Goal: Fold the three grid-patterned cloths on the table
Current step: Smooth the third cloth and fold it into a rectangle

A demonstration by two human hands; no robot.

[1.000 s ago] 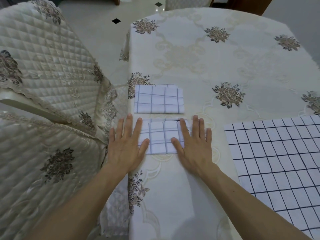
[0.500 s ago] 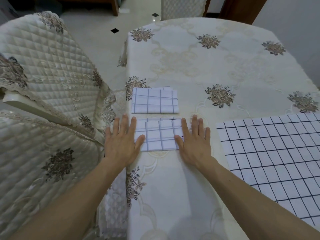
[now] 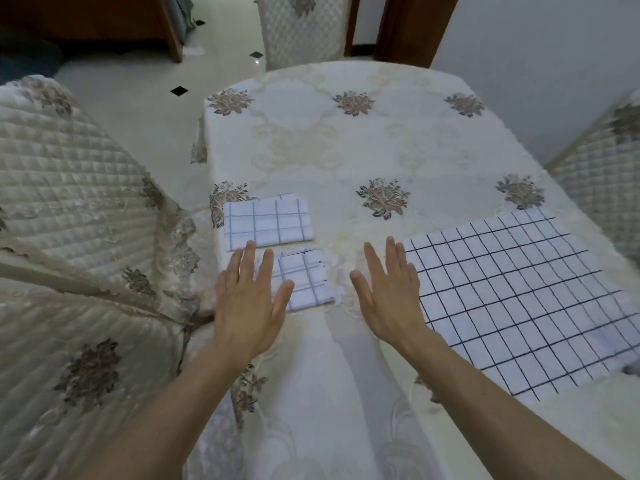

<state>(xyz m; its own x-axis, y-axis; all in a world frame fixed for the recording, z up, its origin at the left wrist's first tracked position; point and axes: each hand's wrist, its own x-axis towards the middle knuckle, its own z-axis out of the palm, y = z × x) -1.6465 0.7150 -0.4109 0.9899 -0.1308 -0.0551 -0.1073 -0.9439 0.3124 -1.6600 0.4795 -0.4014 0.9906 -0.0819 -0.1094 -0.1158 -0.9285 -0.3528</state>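
Two folded white cloths with grey grid lines lie near the table's left edge: the far folded cloth [image 3: 267,221] and the near folded cloth [image 3: 307,279] just below it. A third grid cloth [image 3: 519,296], white with dark lines, lies spread flat on the right. My left hand [image 3: 249,299] is open with fingers spread, and it covers the near folded cloth's left part. My right hand [image 3: 391,292] is open, between the near folded cloth and the spread cloth, its fingertips at the spread cloth's left edge. Neither hand holds anything.
The table [image 3: 346,150] wears a cream tablecloth with embroidered flowers. A quilted chair cover [image 3: 79,237] stands close at the left. Another covered chair [image 3: 602,174] is at the right edge, and a third [image 3: 304,29] beyond the far end.
Both hands have left the near folded cloth's sides. My right hand moved right toward the spread cloth. The view tilted up, showing more of the room.
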